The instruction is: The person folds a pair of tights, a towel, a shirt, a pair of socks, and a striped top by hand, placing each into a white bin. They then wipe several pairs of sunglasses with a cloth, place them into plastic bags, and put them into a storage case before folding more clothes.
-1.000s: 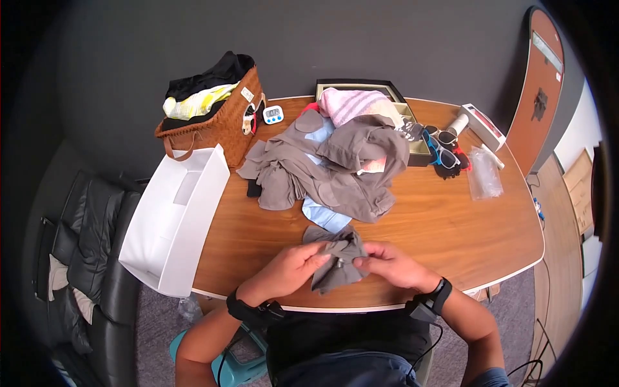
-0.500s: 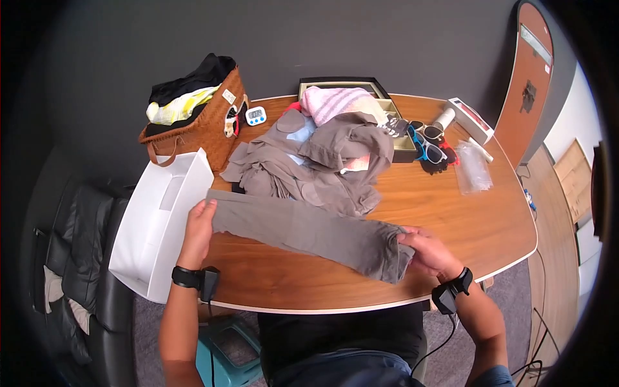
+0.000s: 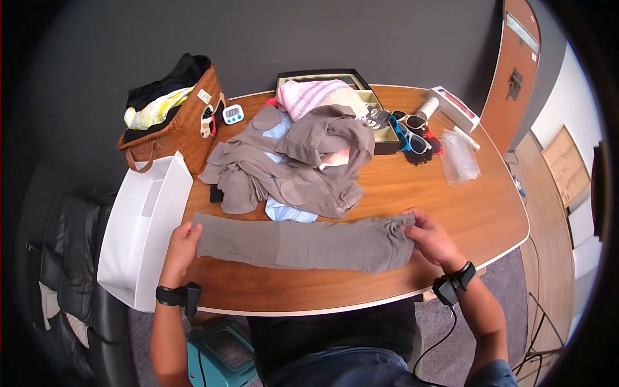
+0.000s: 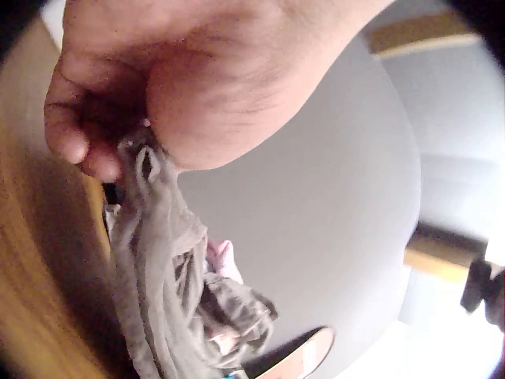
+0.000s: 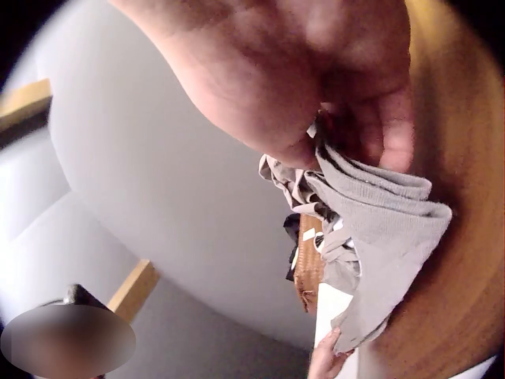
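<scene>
Our left hand (image 3: pixel 183 245) and right hand (image 3: pixel 433 240), both curled, pinch the cloth (image 3: pixel 306 244) by its ends, so we should pull evenly, flattening it between them.

right hand (image 5: pixel 316 67): pinches folded grey cloth (image 5: pixel 387 245) | left hand (image 5: pixel 324 360): far end | brown basket (image 5: pixel 308 272): beyond

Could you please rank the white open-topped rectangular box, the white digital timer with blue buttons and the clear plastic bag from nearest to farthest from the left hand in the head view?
1. White box, just left of the left hand.
2. Digital timer, farther back on the left.
3. Plastic bag, off to the right.
</scene>
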### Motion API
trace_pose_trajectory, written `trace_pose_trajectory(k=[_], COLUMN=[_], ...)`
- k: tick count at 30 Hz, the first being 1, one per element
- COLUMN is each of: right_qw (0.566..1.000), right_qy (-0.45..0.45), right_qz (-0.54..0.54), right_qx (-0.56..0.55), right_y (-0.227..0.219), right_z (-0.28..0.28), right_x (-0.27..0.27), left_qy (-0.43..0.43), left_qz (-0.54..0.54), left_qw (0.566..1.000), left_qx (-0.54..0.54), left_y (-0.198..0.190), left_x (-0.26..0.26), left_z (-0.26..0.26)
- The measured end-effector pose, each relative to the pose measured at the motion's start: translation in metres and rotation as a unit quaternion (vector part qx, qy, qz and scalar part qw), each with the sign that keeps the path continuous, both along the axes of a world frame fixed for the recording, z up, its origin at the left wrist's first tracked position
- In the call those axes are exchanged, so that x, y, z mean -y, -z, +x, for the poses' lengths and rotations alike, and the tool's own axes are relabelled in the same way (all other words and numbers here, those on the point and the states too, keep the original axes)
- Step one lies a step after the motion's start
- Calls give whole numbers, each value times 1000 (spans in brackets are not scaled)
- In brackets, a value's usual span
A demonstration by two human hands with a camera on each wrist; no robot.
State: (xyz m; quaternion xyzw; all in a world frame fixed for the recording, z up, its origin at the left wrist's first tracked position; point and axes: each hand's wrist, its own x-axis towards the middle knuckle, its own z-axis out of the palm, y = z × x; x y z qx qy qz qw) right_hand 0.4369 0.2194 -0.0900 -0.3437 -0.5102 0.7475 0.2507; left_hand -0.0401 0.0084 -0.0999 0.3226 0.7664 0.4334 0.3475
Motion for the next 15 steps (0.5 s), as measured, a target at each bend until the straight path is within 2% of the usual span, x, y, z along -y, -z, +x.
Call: trace_pose_trajectory(k=[1, 2, 3, 4, 5, 6, 8, 10, 12, 15], right_qw=[998, 993, 993, 994, 995, 995, 996, 996, 997, 995], right_qy=[-7, -14, -12, -15, -19, -19, -54, -66, -74, -99], right_qz=[41, 82, 82, 63, 43, 43, 37, 47, 21, 15], right_qx=[39, 78, 79, 83, 88, 90, 53, 44, 9, -16], right_y=[5, 7, 6, 3, 2, 2, 4, 1, -8, -18], right_z=[1, 1, 1, -2, -5, -7, -12, -22, -34, -42], right_x=[-2, -3, -1, 2, 5, 7, 11, 19, 30, 42], left_qy=[2, 10, 17, 19, 56, 89, 191, 278, 332, 374], left_qz=[-1, 40, 79, 81, 108, 134, 145, 76, 146, 147], left_qw=[1000, 970, 883, 883, 938, 970, 970, 955, 929, 915], left_qx=[0, -239, -463, -462, -326, -182, 37, 69, 76, 45], left_y=[0, -3, -7, -15, -25, -32, -36, -45, -35, -34], left_x=[0, -1, -3, -7, -10, -15, -26, -39, -54, -72], left_z=[5, 16, 27, 39, 54, 70, 105, 147, 190, 228])
